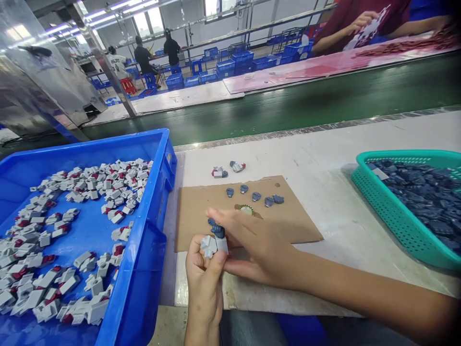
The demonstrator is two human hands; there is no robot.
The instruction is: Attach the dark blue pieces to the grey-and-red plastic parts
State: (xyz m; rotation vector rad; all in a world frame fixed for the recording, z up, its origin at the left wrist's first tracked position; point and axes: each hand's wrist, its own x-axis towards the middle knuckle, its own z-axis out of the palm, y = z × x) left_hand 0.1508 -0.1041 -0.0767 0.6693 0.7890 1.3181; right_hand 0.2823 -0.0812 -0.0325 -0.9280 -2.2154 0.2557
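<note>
Green belt [288, 113] lies beyond the cardboard [201, 199]; at its near edge, left hand [203, 281] pinches likely light, stiff grey piece [222, 245] by its block; right hand [266, 247] open.

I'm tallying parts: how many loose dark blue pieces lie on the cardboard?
5 on the cardboard: leftmost piece, second piece beside it, middle piece, then fourth piece and fifth piece rightmost. The right hand may hide more.

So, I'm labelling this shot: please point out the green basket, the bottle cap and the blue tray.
Green basket [406, 214]: head view, side wall.
Bottle cap [247, 210]: head view, middle.
Blue tray [144, 211]: head view, side wall.
</note>
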